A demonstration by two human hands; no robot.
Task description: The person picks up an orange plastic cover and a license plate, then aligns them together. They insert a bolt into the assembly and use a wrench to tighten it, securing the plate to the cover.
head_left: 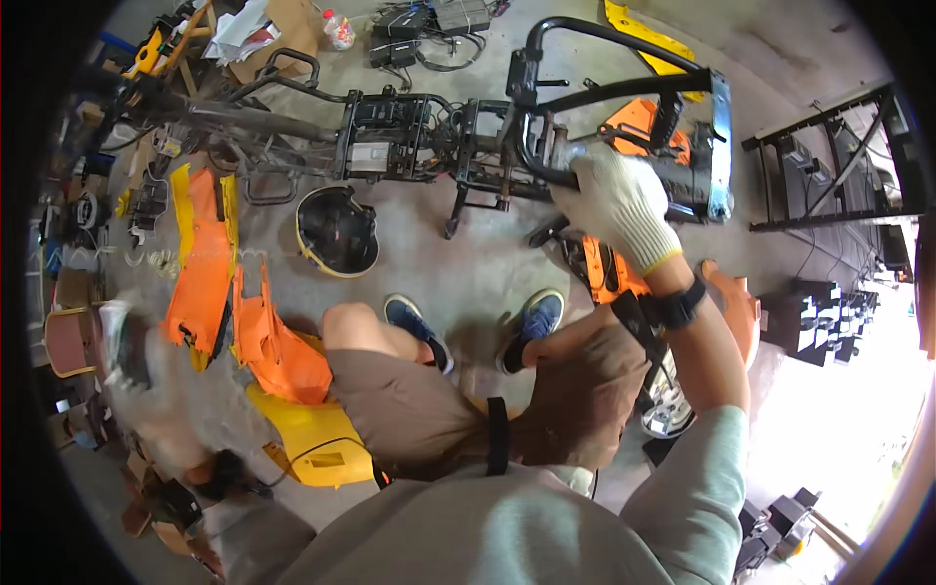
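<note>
At the lower left, the left hand (146,385) in a white knit glove is smeared by motion; it seems wrapped around a dark, flat object (130,349), but whether its fingers are spread or pressed together cannot be told. Two blue shoes (417,330) show between the bent knees. Beside the left knee lie a yellow body panel (312,441) and three orange panels (205,263), partly overlapping, so the count is unsure. A black helmet (336,231) with a yellow rim lies open-side up beyond them. Farther out, the right hand (612,200), also gloved, has its fingers curled tight round a black tube of the stripped scooter frame (409,136), which stretches across the concrete floor (468,273). More orange pieces sit half hidden behind that hand. At the top edge, a brown cardboard box (288,24) is cut off.
</note>
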